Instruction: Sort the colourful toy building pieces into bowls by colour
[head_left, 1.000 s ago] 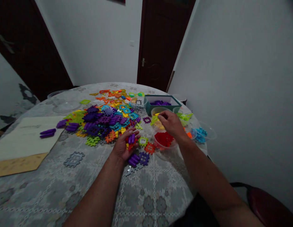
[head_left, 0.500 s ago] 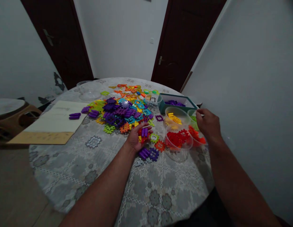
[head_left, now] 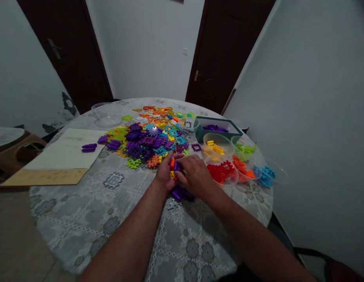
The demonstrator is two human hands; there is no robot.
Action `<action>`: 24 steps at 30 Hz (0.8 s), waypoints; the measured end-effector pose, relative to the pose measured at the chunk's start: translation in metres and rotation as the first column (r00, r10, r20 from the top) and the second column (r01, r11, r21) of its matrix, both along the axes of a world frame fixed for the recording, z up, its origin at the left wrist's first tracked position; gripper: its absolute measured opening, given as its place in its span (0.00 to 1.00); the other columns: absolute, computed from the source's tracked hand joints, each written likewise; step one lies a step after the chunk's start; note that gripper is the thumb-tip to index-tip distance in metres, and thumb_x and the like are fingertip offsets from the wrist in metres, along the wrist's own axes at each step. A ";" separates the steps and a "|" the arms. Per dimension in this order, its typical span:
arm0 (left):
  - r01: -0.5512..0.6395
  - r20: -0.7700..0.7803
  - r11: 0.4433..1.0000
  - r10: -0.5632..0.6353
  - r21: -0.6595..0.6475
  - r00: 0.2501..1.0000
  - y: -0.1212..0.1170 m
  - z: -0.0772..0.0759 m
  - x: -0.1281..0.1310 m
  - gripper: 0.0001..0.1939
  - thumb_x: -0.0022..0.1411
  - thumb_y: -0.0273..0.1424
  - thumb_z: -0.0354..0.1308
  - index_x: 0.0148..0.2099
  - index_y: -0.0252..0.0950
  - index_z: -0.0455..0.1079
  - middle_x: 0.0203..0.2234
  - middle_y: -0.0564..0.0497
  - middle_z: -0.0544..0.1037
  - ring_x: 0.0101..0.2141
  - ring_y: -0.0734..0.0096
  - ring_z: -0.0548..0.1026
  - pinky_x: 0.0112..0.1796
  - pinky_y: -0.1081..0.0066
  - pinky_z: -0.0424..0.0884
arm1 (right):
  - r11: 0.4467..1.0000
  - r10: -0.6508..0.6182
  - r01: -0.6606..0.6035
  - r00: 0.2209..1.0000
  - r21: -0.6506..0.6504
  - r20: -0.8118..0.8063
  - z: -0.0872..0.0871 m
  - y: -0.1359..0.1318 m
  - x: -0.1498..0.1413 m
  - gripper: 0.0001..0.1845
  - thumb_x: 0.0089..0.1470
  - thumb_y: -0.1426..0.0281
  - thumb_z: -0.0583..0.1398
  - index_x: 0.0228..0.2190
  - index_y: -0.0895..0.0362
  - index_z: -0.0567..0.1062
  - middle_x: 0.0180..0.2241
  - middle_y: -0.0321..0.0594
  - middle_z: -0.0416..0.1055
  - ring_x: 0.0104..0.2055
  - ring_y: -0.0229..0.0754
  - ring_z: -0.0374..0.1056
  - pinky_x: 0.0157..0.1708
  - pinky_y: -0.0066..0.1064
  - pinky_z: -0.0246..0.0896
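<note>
My left hand (head_left: 165, 172) is cupped around several small plastic building pieces, with orange, yellow and purple showing. My right hand (head_left: 196, 174) meets it from the right, its thumb and fingers closed on a purple building piece (head_left: 178, 166) at the left palm. The right fingers hide part of the handful. Just below both hands, more purple pieces (head_left: 177, 193) lie on the tablecloth, partly covered. Beyond the left hand spreads a mixed heap of interlocking plastic pieces (head_left: 149, 143), mostly purple, blue and lime.
Clear bowls at right hold red pieces (head_left: 221, 171), yellow pieces (head_left: 215, 147), orange pieces (head_left: 243, 167), lime pieces (head_left: 245, 149) and blue pieces (head_left: 267, 176). Behind them stands a green box (head_left: 200, 135) with purple pieces inside. An open notebook (head_left: 61, 154) lies left, two purple pieces on it.
My right hand went from the yellow bowl out to the lime bowl on the right, then came back left to the handful. My left hand kept holding its pieces. The view shifted.
</note>
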State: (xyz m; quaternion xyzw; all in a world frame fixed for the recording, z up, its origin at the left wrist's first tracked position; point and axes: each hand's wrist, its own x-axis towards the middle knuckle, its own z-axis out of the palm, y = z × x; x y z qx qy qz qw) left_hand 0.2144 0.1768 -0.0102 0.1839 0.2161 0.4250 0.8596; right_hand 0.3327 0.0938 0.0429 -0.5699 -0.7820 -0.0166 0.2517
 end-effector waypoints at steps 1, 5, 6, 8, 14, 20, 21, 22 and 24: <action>0.002 0.007 1.000 -0.002 -0.003 1.000 0.000 0.000 0.000 0.22 0.75 0.43 0.53 0.40 0.30 0.78 0.31 0.42 0.82 0.32 0.62 0.83 0.36 0.66 0.81 | 1.000 -0.002 0.002 1.000 0.003 -0.016 0.000 0.001 0.000 0.17 0.63 0.68 0.66 0.53 0.56 0.77 0.53 0.52 0.77 0.57 0.56 0.68 0.58 0.52 0.66; 0.007 0.018 1.000 -0.007 -0.001 1.000 0.000 0.002 -0.001 0.21 0.75 0.41 0.53 0.41 0.30 0.78 0.31 0.42 0.82 0.28 0.65 0.82 0.31 0.68 0.80 | 0.998 0.025 -0.018 0.993 0.057 -0.119 0.005 -0.005 0.005 0.19 0.63 0.69 0.66 0.55 0.55 0.76 0.55 0.50 0.78 0.57 0.55 0.70 0.59 0.51 0.65; 0.013 0.008 1.000 -0.013 -0.002 1.000 0.000 0.004 -0.002 0.20 0.75 0.41 0.54 0.41 0.30 0.77 0.30 0.43 0.81 0.26 0.66 0.80 0.28 0.69 0.79 | 0.997 0.028 -0.018 0.990 0.073 -0.139 0.007 -0.008 0.009 0.19 0.63 0.69 0.66 0.55 0.54 0.76 0.54 0.49 0.78 0.57 0.55 0.71 0.59 0.51 0.65; 0.032 -0.022 0.999 -0.032 -0.007 0.999 -0.001 0.007 -0.004 0.19 0.74 0.42 0.55 0.44 0.30 0.77 0.30 0.44 0.81 0.23 0.67 0.79 0.23 0.69 0.77 | 0.995 0.016 0.000 0.987 0.100 -0.158 0.012 -0.015 0.020 0.18 0.63 0.69 0.66 0.55 0.53 0.76 0.52 0.49 0.79 0.55 0.55 0.72 0.59 0.52 0.66; 0.062 -0.040 0.998 -0.063 -0.034 0.997 -0.006 0.015 -0.007 0.18 0.74 0.42 0.56 0.47 0.31 0.74 0.33 0.44 0.80 0.24 0.67 0.79 0.19 0.71 0.75 | 0.995 -0.066 0.072 0.993 0.065 -0.100 0.032 0.001 0.080 0.17 0.63 0.68 0.67 0.52 0.53 0.78 0.50 0.48 0.80 0.54 0.53 0.74 0.57 0.51 0.68; 0.046 -0.070 0.998 -0.049 -0.034 0.996 -0.006 0.015 -0.008 0.19 0.75 0.43 0.53 0.47 0.31 0.74 0.32 0.45 0.80 0.24 0.66 0.80 0.19 0.69 0.75 | 0.890 -0.354 0.384 0.922 0.246 -0.159 0.072 0.085 0.153 0.18 0.61 0.72 0.64 0.53 0.58 0.78 0.54 0.54 0.78 0.59 0.56 0.72 0.64 0.55 0.62; 0.045 -0.066 0.998 -0.047 -0.033 0.997 -0.006 0.014 -0.008 0.20 0.75 0.43 0.53 0.47 0.31 0.74 0.32 0.45 0.80 0.24 0.66 0.80 0.19 0.69 0.75 | 0.859 -0.392 0.428 0.903 0.280 -0.177 0.076 0.094 0.160 0.20 0.60 0.73 0.63 0.55 0.60 0.77 0.57 0.57 0.76 0.62 0.57 0.69 0.66 0.56 0.59; 0.043 -0.061 0.999 -0.045 -0.032 0.997 -0.006 0.014 -0.008 0.20 0.76 0.44 0.52 0.47 0.30 0.74 0.32 0.44 0.80 0.24 0.66 0.80 0.18 0.69 0.75 | 0.837 -0.415 0.453 0.891 0.307 -0.183 0.078 0.099 0.164 0.22 0.60 0.73 0.63 0.56 0.62 0.76 0.59 0.60 0.74 0.65 0.59 0.67 0.67 0.57 0.57; 0.042 -0.050 0.999 -0.043 -0.030 0.998 -0.006 0.013 -0.008 0.22 0.76 0.45 0.51 0.47 0.30 0.74 0.32 0.44 0.80 0.24 0.66 0.79 0.19 0.69 0.75 | 0.834 -0.405 0.436 0.900 0.338 -0.162 0.077 0.095 0.160 0.21 0.61 0.73 0.61 0.55 0.63 0.76 0.61 0.62 0.72 0.66 0.59 0.65 0.68 0.57 0.56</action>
